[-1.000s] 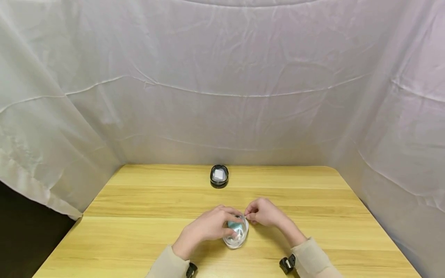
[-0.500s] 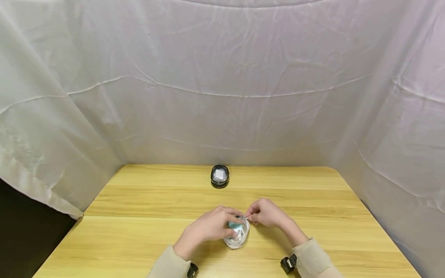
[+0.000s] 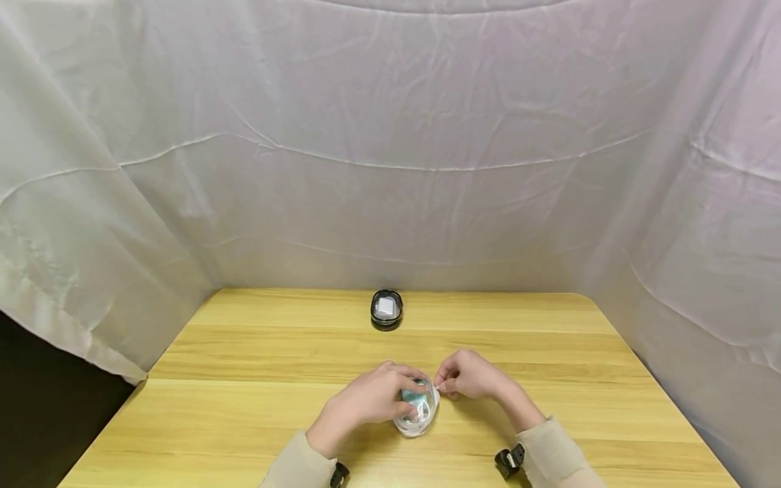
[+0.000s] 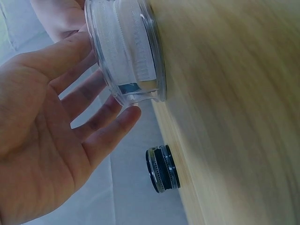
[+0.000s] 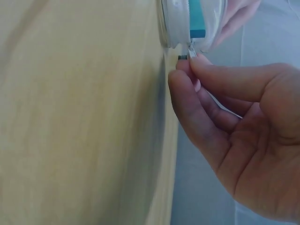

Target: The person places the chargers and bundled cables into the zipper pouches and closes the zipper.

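Observation:
A small clear zippered case (image 3: 427,408) with a white zipper band sits on the table in front of me. Something teal (image 5: 197,16) shows through its clear wall. My left hand (image 3: 373,394) holds the case from the left, fingers over the top and thumb at the near side. At the case's right side, my right hand (image 3: 478,377) pinches the small metal zipper pull (image 5: 191,50) between thumb and fingertips. In the left wrist view the case's white zipper band (image 4: 123,42) runs round the side between clear walls.
A similar black-rimmed clear case (image 3: 386,310) with something white inside stands near the back edge of the wooden table (image 3: 244,352). Pale cloth curtains (image 3: 390,203) hang behind and at both sides.
My right hand has shifted slightly right and toward me along the case's rim, still pinching the zipper pull. The left hand stays on the case.

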{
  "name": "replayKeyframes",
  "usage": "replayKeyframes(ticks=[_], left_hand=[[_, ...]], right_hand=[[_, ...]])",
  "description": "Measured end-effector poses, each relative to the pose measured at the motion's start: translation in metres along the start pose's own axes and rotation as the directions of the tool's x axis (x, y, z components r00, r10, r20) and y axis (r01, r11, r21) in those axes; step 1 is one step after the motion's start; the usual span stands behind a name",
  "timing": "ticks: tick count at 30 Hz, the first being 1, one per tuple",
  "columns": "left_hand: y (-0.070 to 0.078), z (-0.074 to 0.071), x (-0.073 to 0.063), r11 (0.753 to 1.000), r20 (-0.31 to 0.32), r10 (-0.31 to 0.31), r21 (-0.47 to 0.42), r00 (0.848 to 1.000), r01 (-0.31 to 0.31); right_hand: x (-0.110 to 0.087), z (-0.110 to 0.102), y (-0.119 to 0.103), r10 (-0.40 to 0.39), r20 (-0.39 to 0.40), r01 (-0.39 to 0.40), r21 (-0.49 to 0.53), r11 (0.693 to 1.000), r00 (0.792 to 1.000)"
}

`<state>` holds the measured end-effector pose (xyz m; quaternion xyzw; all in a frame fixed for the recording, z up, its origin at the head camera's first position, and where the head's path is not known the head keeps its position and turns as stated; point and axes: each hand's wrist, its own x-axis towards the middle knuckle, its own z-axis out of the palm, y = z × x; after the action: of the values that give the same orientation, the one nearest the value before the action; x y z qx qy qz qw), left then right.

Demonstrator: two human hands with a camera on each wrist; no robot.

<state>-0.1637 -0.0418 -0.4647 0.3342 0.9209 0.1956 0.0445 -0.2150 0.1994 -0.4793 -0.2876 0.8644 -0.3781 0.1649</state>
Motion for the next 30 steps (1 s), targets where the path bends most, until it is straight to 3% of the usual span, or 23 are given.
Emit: replayKeyframes(ticks=[18, 30], left_hand=[[-0.0012, 0.0016, 0.0006, 1.0, 0.0, -0.006, 0.007, 1.0, 0.006], [-0.0021, -0.0001, -0.0003, 1.0, 0.009, 0.007, 0.002, 1.0, -0.007]], right_hand=[[-0.0026, -0.0071, 0.0, -0.034, 0.094, 0.029, 0.053, 0.998, 0.995], [-0.0026, -0.005, 0.0003, -0.01, 0.034, 0.01, 0.029, 1.0, 0.999]])
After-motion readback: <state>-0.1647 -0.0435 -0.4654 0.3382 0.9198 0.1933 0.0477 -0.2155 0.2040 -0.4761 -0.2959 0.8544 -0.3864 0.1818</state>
